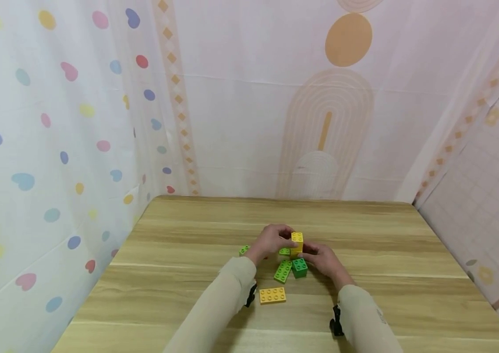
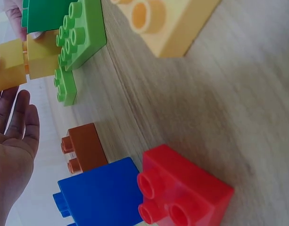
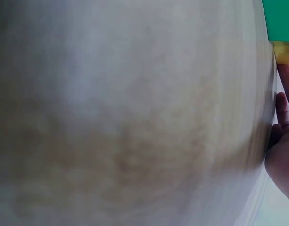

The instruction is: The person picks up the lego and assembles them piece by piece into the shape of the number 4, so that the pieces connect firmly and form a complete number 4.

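My left hand (image 1: 272, 240) grips an upper yellow brick (image 1: 297, 237) between thumb and fingers. Directly below it is a lower yellow brick (image 1: 295, 253), touched at its side by my right hand (image 1: 323, 260) with thumb and fingers around it. In the left wrist view, a narrow gap with studs showing separates the upper brick (image 2: 7, 66) from the lower one (image 2: 44, 55). A dark green brick (image 1: 300, 267) stands just in front of the yellow pair. In the right wrist view, only part of the lower yellow brick (image 3: 283, 52) shows beside my fingers.
Light green bricks (image 1: 283, 271) lie close by on the wooden table (image 1: 187, 294). A flat yellow-orange brick (image 1: 272, 295) lies nearer to me. Red (image 2: 182, 188), blue (image 2: 102, 193) and brown (image 2: 87, 146) bricks sit by the left wrist, mostly hidden in the head view.
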### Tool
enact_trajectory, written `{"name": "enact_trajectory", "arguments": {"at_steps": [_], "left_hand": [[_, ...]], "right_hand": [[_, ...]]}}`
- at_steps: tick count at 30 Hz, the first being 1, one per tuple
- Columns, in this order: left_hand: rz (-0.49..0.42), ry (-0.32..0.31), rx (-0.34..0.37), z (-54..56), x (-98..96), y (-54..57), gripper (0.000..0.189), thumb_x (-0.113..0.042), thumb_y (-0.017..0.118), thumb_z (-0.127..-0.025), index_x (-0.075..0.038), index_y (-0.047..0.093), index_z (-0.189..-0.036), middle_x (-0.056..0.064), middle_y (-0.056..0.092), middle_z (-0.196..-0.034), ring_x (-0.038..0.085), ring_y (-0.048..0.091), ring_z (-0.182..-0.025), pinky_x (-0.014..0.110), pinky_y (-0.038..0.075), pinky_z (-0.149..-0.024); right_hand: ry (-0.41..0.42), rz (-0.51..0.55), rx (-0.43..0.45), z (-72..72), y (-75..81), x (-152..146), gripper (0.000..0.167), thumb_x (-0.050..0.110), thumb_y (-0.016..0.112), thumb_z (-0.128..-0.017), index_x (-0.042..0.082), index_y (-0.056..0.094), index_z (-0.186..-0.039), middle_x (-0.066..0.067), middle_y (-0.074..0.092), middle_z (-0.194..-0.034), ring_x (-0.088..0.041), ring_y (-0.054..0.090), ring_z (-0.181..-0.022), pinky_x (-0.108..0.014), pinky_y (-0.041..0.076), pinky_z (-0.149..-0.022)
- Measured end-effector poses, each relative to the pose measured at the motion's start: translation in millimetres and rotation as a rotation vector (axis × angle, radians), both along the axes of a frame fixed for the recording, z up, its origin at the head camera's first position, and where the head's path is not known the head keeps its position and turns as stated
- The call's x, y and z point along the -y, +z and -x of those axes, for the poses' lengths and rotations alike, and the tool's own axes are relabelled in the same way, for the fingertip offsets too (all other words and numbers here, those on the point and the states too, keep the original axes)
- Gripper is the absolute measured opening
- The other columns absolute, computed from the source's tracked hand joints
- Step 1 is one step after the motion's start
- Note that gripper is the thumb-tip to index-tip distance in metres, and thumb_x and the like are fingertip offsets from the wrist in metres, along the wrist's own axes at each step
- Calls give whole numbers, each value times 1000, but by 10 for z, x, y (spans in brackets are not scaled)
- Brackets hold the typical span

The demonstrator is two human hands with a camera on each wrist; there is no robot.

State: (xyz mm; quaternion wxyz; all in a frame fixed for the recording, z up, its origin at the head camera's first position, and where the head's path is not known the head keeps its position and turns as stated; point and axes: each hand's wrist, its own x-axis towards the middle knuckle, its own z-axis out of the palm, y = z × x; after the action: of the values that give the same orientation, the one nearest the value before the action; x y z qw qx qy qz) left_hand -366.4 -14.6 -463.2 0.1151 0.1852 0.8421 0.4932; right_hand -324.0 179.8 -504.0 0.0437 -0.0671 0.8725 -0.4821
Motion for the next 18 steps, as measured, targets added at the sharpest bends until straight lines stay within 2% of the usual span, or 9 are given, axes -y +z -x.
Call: {"name": "enact_trajectory", "arguments": {"at_steps": [13,18], "left_hand": [[30,-25,-17,9,-11,-13,25,-17,78,-87,-12,72,-111,-4,66,-96,13,58,-90,32,49,-82],[83,-53,-57,14,-16,5,30,-19,77,-88,-10,71,-116,-4,65,-95,13,57,-86,28,49,-75]], "right_hand": [[-3,19,13,11,-20,2,41,17,66,-97,6,61,-136,-15,60,-134,-33,52,-127,-52,39,-105],[-10,25,24,7,-20,4,42,17,66,-97,5,60,-137,-16,59,-136,-34,51,-129,-52,38,-105]]}}
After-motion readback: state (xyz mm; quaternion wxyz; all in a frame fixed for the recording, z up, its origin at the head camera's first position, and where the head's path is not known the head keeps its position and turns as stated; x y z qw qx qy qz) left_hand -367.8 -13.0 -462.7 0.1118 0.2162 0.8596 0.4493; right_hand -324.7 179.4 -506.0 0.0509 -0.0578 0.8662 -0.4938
